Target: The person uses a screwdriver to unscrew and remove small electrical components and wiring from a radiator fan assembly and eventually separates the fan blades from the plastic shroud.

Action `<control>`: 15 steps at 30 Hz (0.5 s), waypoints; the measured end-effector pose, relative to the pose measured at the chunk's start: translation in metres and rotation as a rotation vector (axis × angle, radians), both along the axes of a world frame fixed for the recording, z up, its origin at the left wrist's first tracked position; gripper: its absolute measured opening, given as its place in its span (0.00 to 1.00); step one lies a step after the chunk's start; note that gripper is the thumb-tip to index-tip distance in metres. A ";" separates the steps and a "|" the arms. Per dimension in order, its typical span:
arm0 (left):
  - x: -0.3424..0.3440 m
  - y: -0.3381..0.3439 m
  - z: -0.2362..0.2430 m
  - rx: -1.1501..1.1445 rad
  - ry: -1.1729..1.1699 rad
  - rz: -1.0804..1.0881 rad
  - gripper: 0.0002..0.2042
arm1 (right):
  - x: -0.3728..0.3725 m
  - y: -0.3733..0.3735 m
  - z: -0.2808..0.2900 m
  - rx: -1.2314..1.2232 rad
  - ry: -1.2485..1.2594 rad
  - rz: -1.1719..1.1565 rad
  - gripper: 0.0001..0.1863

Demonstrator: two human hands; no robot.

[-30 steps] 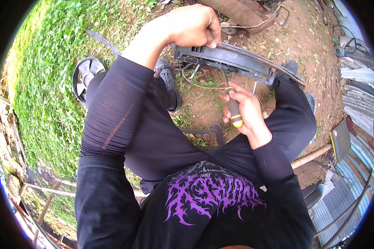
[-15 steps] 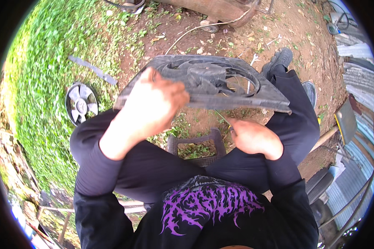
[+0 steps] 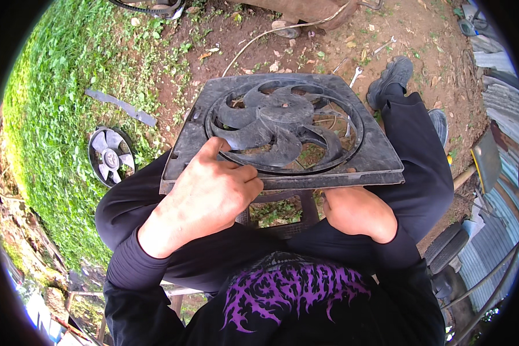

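A black square radiator fan shroud (image 3: 366, 138) is tilted face up across my lap, its curved-bladed fan (image 3: 285, 115) inside the round opening. My left hand (image 3: 199, 205) grips the near left edge, fingers bent over the rim beside the blades. My right hand (image 3: 356, 213) is under the shroud's near right edge; its fingers and anything in them are hidden. Below the shroud, parts of a dark frame (image 3: 308, 216) show between my legs.
On the left lie a smaller round fan (image 3: 111, 154) and a flat strip (image 3: 120, 106). Spanners (image 3: 384, 45) rest on the dirt ahead, near a cord (image 3: 248, 46) and rusty metal body (image 3: 305, 11). Corrugated sheets (image 3: 501, 104) and tyres (image 3: 447, 248) line the right.
The shroud has turned from edge-on to face up and come nearer me. My left hand moved down with it; my right hand, earlier holding a yellow-and-grey screwdriver, is now mostly underneath.
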State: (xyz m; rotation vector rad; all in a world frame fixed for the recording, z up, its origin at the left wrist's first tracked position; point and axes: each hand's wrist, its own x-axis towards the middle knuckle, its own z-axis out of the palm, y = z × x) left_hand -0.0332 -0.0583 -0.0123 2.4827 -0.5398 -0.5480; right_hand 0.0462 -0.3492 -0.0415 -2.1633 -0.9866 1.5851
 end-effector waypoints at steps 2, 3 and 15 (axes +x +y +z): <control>0.001 0.001 0.000 0.000 0.017 -0.005 0.09 | 0.000 0.003 0.002 -0.044 0.043 -0.038 0.18; 0.001 0.001 0.000 0.002 0.023 -0.008 0.09 | 0.000 0.004 0.004 -0.067 0.063 -0.058 0.18; 0.010 0.010 0.003 -0.018 0.022 0.025 0.08 | 0.001 -0.002 0.002 0.067 -0.060 -0.063 0.21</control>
